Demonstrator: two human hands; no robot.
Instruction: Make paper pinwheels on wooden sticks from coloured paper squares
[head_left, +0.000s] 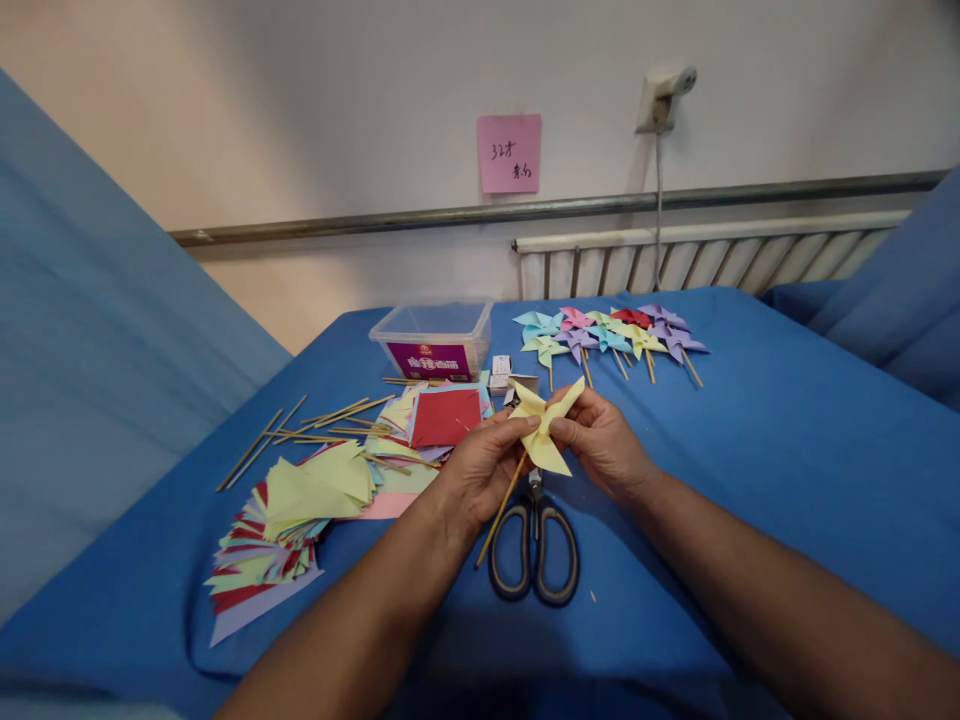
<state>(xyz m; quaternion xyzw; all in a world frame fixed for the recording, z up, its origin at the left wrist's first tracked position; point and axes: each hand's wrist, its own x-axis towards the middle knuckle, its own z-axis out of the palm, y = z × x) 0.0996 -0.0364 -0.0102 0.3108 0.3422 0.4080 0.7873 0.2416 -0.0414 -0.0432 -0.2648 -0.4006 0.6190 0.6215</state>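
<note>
A pale yellow paper pinwheel [551, 450] on a thin wooden stick [501, 512] is held up between my two hands. My left hand [487, 460] is closed on it, the thumb pressing near the centre and the stick slanting down beside the palm. On the other side my right hand [604, 440] pinches a blade, its thumb near the middle; the fingers behind the paper are partly hidden. Below lie black-handled scissors [556, 590], handles towards me and blades mostly covered by the pinwheel and hands.
Finished pinwheels [611, 338] in several colours lie at the back right. A clear plastic box [431, 335] stands behind a stack of red and coloured paper [446, 417]. Fanned paper pieces [322, 490] and loose sticks [262, 445] lie left. Small white boxes [500, 372] sit near the centre.
</note>
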